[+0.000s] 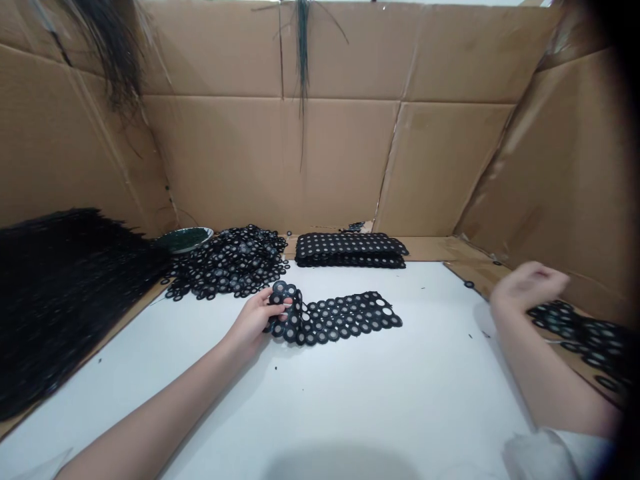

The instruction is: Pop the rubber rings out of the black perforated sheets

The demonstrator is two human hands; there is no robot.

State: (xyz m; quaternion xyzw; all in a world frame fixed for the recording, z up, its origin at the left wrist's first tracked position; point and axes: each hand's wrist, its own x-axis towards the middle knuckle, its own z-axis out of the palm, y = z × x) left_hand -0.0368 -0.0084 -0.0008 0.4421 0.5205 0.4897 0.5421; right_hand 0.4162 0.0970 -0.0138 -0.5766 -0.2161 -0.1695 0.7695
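Note:
My left hand (256, 319) pinches the left end of a strip of black rings (340, 319) joined in rows, with pale centres showing through. That end curls up at my fingers, while the rest of the strip lies flat on the white board (370, 400). Well off to the right, my right hand (533, 285) is raised and blurred, its fingers curled closed. Whatever may be in them is too small or smeared to make out. Below that hand lies another piece of joined black rings (585, 333) at the board's right edge.
A heap of loose black rings (233, 263) stands behind my left hand, beside a bowl with dark green contents (185, 239). Folded ring mats (353, 250) lie at the back. Black strands (65, 287) are piled at left. Cardboard walls (335, 160) enclose the board; dark fibres (303, 53) hang down.

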